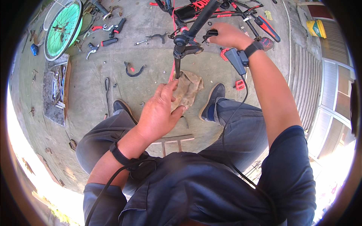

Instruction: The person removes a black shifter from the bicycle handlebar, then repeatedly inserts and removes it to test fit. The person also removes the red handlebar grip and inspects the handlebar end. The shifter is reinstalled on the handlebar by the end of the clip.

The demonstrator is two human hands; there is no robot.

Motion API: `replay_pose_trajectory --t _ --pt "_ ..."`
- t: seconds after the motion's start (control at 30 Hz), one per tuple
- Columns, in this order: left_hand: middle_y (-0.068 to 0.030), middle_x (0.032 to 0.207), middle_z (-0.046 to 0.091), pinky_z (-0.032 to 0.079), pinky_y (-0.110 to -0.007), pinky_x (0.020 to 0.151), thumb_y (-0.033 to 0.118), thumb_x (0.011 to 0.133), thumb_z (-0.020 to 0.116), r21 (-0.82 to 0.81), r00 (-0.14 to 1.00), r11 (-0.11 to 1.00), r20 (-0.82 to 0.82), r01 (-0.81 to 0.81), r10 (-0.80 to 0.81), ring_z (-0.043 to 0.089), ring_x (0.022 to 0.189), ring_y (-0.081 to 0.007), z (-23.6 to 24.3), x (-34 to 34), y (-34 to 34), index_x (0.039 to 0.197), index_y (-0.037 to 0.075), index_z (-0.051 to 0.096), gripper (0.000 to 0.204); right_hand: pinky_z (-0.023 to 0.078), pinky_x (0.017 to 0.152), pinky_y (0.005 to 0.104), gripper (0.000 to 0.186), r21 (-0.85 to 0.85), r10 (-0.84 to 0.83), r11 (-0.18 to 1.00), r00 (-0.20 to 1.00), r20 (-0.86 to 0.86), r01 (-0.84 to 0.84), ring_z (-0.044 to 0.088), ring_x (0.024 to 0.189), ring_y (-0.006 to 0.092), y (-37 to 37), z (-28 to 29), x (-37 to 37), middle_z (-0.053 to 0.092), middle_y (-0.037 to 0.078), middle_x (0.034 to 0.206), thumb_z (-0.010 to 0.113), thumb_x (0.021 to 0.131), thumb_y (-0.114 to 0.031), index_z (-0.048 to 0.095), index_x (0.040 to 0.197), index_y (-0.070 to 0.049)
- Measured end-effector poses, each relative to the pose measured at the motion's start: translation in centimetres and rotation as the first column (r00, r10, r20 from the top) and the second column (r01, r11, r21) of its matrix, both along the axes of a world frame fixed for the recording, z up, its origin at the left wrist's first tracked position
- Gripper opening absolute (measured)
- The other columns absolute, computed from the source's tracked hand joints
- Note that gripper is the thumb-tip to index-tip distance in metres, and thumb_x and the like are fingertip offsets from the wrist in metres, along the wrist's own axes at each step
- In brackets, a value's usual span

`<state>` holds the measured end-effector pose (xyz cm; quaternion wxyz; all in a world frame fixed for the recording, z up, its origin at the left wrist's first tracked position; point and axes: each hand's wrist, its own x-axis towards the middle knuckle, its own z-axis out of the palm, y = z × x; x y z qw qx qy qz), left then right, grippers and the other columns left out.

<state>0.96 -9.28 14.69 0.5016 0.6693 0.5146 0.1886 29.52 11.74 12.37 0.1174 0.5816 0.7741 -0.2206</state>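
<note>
A black and red bicycle frame [203,19] stands in front of me, with a black rod-like part [177,67] pointing down toward me from its joint. My left hand [156,111] is at the lower end of that rod, fingertips against or very near it. Its fingers are stretched and the thumb stands apart. To the right of the frame joint, my right hand [230,35] is closed on a small black bicycle part [210,34], whose exact kind I cannot make out. Under the rod, a crumpled tan cloth [188,88] lies on the ground between my feet.
A spoked wheel [62,30] leans over a green basin at far left. Below it sits a tray [67,84] of wrenches. Brake levers [92,49], a curved brake arm [134,71] and a red pedal [239,85] are scattered around. A yellow container [316,29] lies at far right.
</note>
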Motion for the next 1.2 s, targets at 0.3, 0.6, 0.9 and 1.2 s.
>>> replay_pose_trajectory --t 0.3,0.6,0.9,1.2 --pt "-0.0198 0.117 0.060 0.056 -0.041 0.080 0.024 0.095 0.068 -0.027 0.992 0.999 0.113 -0.044 0.047 0.069 0.093 -0.0294 0.0 0.2 0.1 0.135 -0.001 0.046 0.052 0.048 0.059 0.0222 0.035 -0.680 -0.708 0.668 0.539 -0.456 0.302 0.065 0.069 0.0103 -10.8 6.5 1.8 0.068 0.005 0.092 0.061 0.099 -0.032 0.063 0.115 -0.001" --pt "-0.0097 0.095 0.068 0.049 -0.029 0.070 0.045 0.109 0.038 -0.634 0.814 0.770 0.482 0.070 0.323 0.067 0.086 -0.0183 -0.1 -0.5 0.8 0.112 0.001 0.059 0.048 0.052 0.058 0.0247 0.043 -0.897 -0.877 0.426 0.300 -0.376 0.119 0.066 0.067 0.0134 -17.6 7.3 -4.3 0.067 0.006 0.094 0.059 0.101 -0.031 0.058 0.130 0.000" --pt "-0.0067 0.094 0.065 0.048 -0.030 0.071 0.045 0.103 0.052 -0.642 0.648 0.745 0.647 0.180 0.401 0.064 0.086 -0.0166 0.0 0.3 -0.5 0.116 0.006 0.055 0.041 0.052 0.056 0.0267 0.044 -0.919 -0.912 0.395 0.113 -0.394 -0.013 0.066 0.066 0.0153 -18.8 5.6 -6.4 0.066 0.008 0.096 0.049 0.104 -0.038 0.058 0.128 -0.002" --pt "-0.0029 0.090 0.065 0.046 -0.026 0.068 0.035 0.102 0.059 -0.616 0.705 0.779 0.603 0.115 0.373 0.063 0.080 -0.0120 0.7 -0.5 0.6 0.109 0.007 0.057 0.028 0.052 0.066 0.0287 0.049 -0.870 -0.868 0.485 0.070 -0.492 -0.089 0.066 0.080 0.0151 -18.1 5.0 -6.9 0.066 0.007 0.109 0.056 0.102 -0.037 0.054 0.135 -0.001"
